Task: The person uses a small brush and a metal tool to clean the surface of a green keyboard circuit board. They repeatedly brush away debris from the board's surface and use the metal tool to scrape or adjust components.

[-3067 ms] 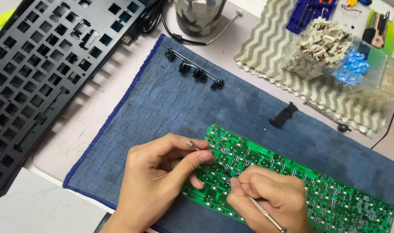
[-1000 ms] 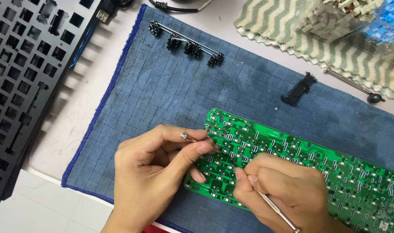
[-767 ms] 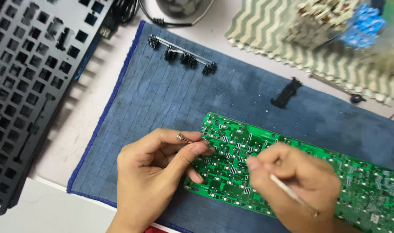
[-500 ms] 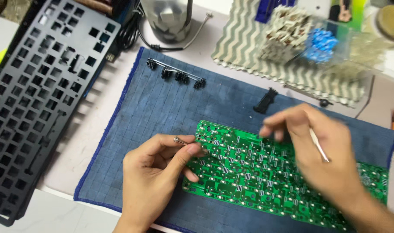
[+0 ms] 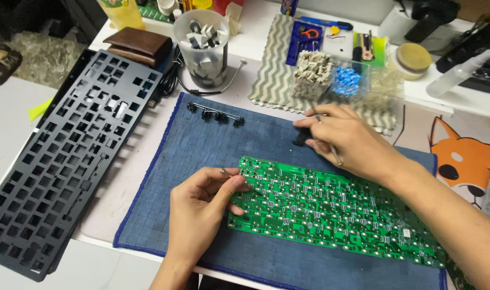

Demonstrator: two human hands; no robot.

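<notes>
A green circuit board (image 5: 331, 212) lies on a blue cloth mat (image 5: 213, 139). My left hand (image 5: 199, 209) rests at the board's left end and pinches a thin metal pin tool (image 5: 227, 173) against the board's corner. My right hand (image 5: 344, 139) is off the board at the far side of the mat, with a slim metal probe (image 5: 335, 154) tucked in its fingers. Its fingertips are on a small black plastic part (image 5: 301, 138) lying on the mat. A black wire stabiliser bar (image 5: 215, 114) lies at the mat's far left.
A black keyboard plate (image 5: 68, 156) lies to the left. Behind the mat stand a cup of keycaps (image 5: 203, 48), a striped cloth (image 5: 274, 80) with clear boxes of switches (image 5: 336, 80), tools, a spray bottle (image 5: 459, 72) and a brown wallet (image 5: 137, 45).
My right hand lifted off the board with the probe and moved away to the black part on the mat. The left hand kept its grip. The camera view pulled back.
</notes>
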